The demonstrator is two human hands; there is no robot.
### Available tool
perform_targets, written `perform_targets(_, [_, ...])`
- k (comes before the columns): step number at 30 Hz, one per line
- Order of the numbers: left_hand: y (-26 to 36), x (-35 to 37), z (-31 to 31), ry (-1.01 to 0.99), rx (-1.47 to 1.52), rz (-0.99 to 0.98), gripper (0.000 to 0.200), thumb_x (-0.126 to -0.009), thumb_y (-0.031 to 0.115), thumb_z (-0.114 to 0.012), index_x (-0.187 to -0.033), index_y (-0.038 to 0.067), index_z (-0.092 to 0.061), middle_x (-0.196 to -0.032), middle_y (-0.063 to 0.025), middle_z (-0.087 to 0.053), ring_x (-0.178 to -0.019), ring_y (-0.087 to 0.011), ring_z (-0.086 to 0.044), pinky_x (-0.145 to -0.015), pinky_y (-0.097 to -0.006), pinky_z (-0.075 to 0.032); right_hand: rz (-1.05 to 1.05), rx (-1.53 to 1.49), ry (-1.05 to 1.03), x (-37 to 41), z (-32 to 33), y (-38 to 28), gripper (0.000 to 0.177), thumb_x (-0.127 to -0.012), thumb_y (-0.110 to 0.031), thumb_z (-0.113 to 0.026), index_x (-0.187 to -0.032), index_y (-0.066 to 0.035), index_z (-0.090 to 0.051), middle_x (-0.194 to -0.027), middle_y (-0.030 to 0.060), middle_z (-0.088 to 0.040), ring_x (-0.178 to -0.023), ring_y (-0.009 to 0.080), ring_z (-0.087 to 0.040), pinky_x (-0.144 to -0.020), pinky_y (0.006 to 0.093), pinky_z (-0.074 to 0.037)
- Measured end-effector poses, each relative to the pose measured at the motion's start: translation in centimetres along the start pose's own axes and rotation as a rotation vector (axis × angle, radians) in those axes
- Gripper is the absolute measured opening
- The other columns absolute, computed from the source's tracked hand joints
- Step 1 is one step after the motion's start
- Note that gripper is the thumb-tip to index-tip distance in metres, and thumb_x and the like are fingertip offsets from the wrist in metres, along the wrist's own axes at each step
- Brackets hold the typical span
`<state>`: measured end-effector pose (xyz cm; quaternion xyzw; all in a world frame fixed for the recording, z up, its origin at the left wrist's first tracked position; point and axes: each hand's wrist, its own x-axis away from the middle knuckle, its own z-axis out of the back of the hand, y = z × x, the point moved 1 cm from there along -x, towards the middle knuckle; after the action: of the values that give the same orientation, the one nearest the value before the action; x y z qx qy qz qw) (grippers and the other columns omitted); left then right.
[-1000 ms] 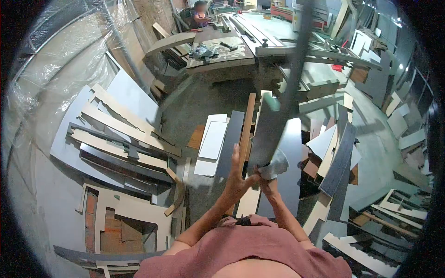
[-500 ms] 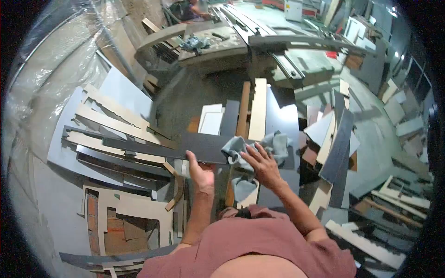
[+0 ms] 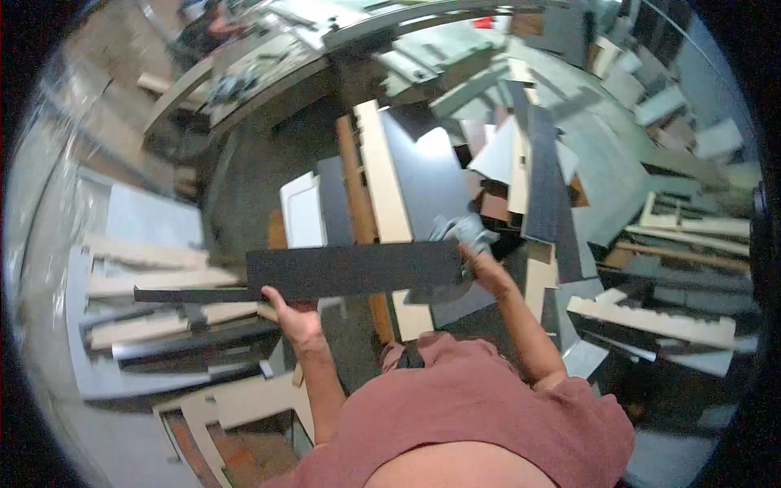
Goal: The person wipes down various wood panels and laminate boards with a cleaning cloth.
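Observation:
A long dark board point(image 3: 358, 270) lies level across the view in front of my body, with a narrower dark strip reaching out to its left. My left hand point(image 3: 297, 320) grips the lower edge near the board's left end, thumb up. At the right end is my right hand point(image 3: 482, 268), bent round the board's edge, with a crumpled grey-blue cloth point(image 3: 464, 231) bunched at its fingers. Beneath the board stand a brown wooden strip point(image 3: 355, 179), a cream strip point(image 3: 381, 171) and a grey panel point(image 3: 423, 175).
Pale and dark offcuts point(image 3: 163, 333) lie stacked on the left, beside a cream cut-out frame point(image 3: 252, 403). More scrap strips point(image 3: 651, 321) are piled at the right. A workbench point(image 3: 268, 85) stands ahead, with another person point(image 3: 213, 32) behind it at the upper left.
The camera view has turned to the right. The board now shows its broad dark face more fully. My right hand and the cloth have moved from over the board to its right end.

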<state>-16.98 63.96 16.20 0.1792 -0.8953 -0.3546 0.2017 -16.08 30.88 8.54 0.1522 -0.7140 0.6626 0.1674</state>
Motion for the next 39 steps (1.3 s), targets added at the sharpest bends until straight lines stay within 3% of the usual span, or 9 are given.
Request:
perform_targets(2, [-1.3,-0.5,-1.2,-0.072,-0.014,0.088,0.054,-0.081,0.048,-0.045,-0.118,0.009,-0.041,-0.111,-0.0058,-0.049,-0.099,-0.0220,-0.048,-0.085,-0.0355,-0.038,-0.217,-0.224,-0.202,0.7,1.1,1.8,0.068,-0.075,-0.043,-0.057,-0.123,-0.001,-0.034,-0.115,0.0063,-0.044,-0.103,0.0180,-0.041,-0.086,0.0285,-0.032])
perform_targets(11, [-12.3,-1.3,-8.8,-0.541,-0.077,0.516,0.049,-0.083,0.042,-0.043,-0.116,0.005,-0.042,-0.112,-0.0085,-0.049,-0.099,-0.0244,-0.049,-0.086,-0.0387,-0.039,0.059,0.002,-0.015,12.0,11.0,3.1,0.073,-0.068,-0.035,-0.067,-0.125,-0.005,-0.032,-0.120,0.0081,-0.041,-0.108,0.0178,-0.038,-0.091,0.0299,-0.030])
perform_targets(14, [-15.9,0.3,-13.4,-0.730,-0.246,0.633,0.048,-0.085,0.043,-0.039,-0.113,0.004,-0.044,-0.110,-0.0091,-0.050,-0.097,-0.0239,-0.050,-0.086,-0.0371,-0.039,-0.238,0.356,0.120,14.4,9.8,3.4,0.081,-0.059,-0.040,-0.073,-0.122,-0.004,-0.038,-0.117,0.0089,-0.045,-0.104,0.0181,-0.043,-0.087,0.0292,-0.035])
perform_targets(18, [-21.5,1.9,-17.7,-1.053,-0.393,0.732,0.059,-0.082,0.050,-0.040,-0.117,0.002,-0.037,-0.111,-0.0109,-0.049,-0.099,-0.0223,-0.049,-0.077,-0.0358,-0.043,-0.177,-0.192,0.420,15.5,8.4,7.7,0.066,-0.064,-0.036,-0.070,-0.113,0.002,-0.046,-0.108,0.0080,-0.051,-0.097,0.0171,-0.048,-0.084,0.0270,-0.037])
perform_targets(21, [-23.6,4.4,-17.2,-1.039,-0.715,0.690,0.074,-0.081,0.048,-0.044,-0.131,0.006,-0.009,-0.121,-0.0182,-0.039,-0.095,-0.0279,-0.052,-0.079,-0.0379,-0.042,-0.175,-0.506,0.511,14.7,7.5,6.9,0.054,-0.069,-0.034,-0.068,-0.104,0.005,-0.053,-0.101,0.0076,-0.054,-0.094,0.0152,-0.050,-0.083,0.0256,-0.037])
perform_targets(24, [-21.9,7.1,-14.1,-1.038,-0.806,0.852,0.064,-0.084,0.040,-0.043,-0.130,0.007,-0.014,-0.121,-0.0169,-0.040,-0.095,-0.0301,-0.053,-0.081,-0.0396,-0.041,-0.047,-0.558,0.666,10.7,10.3,8.2,0.052,-0.071,-0.034,-0.065,-0.107,0.003,-0.052,-0.105,0.0078,-0.052,-0.095,0.0159,-0.049,-0.083,0.0271,-0.037])
perform_targets(27, [-21.2,6.2,-7.8,-0.947,-0.869,0.948,0.069,-0.084,0.037,-0.045,-0.131,0.004,-0.006,-0.120,-0.0197,-0.040,-0.092,-0.0288,-0.055,-0.080,-0.0397,-0.042,0.275,-0.482,0.692,3.3,16.5,10.9,0.056,-0.070,-0.036,-0.065,-0.109,0.002,-0.050,-0.111,0.0076,-0.048,-0.103,0.0171,-0.043,-0.090,0.0288,-0.030])
perform_targets(34, [-19.0,-0.3,15.1,-0.429,-1.111,0.787,0.062,-0.084,0.027,-0.048,-0.127,-0.001,-0.013,-0.094,-0.0169,-0.051,-0.066,-0.0202,-0.057,-0.046,-0.0256,-0.043,0.358,-0.538,0.653,-4.9,24.4,8.3,0.054,-0.070,-0.033,-0.067,-0.104,0.005,-0.051,-0.102,0.0083,-0.053,-0.093,0.0169,-0.049,-0.081,0.0294,-0.038])
perform_targets(39, [-15.6,2.2,26.8,0.112,-1.324,0.719,0.058,-0.082,0.026,-0.050,-0.125,-0.002,-0.023,-0.084,-0.0137,-0.055,-0.057,-0.0164,-0.052,-0.045,-0.0280,-0.042,0.238,-0.421,0.691,-8.6,27.0,9.3,0.055,-0.072,-0.037,-0.063,-0.105,0.005,-0.051,-0.103,0.0080,-0.054,-0.091,0.0179,-0.052,-0.079,0.0297,-0.040])
